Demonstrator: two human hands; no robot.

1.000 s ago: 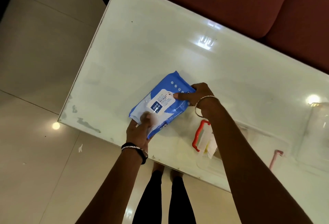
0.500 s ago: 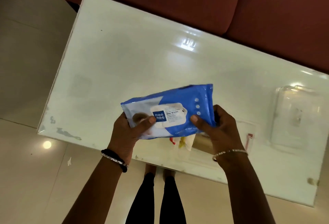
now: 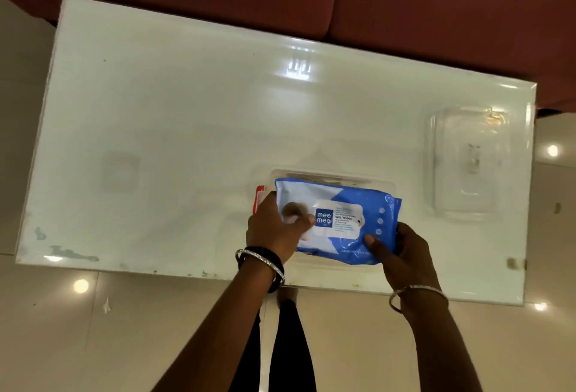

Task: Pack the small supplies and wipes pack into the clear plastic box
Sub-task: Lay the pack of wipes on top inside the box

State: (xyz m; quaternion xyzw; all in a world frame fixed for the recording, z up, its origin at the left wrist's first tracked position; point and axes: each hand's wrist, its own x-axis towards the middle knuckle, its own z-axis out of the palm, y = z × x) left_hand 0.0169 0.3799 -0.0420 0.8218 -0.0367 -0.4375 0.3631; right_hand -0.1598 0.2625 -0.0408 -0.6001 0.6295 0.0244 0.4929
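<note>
A blue and white wet wipes pack (image 3: 349, 204) lies flat over the clear plastic box (image 3: 358, 177), covering most of its opening near the table's front edge. My left hand (image 3: 274, 229) grips the pack's left end, thumb on its white label. At the pack's lower right corner, my right hand (image 3: 402, 254) holds it with the thumb on top. A red-edged item (image 3: 259, 197) shows at the box's left end, under the pack. Other contents of the box are hidden.
The box's clear lid (image 3: 467, 161) lies on the white glossy table (image 3: 171, 142) at the right. A dark red sofa (image 3: 405, 2) runs along the table's far side. Tiled floor and my legs (image 3: 280, 345) are below the front edge.
The pack went from resting on the table at the left, to lifted in both hands, to lying over the box. The view swung so the whole table shows.
</note>
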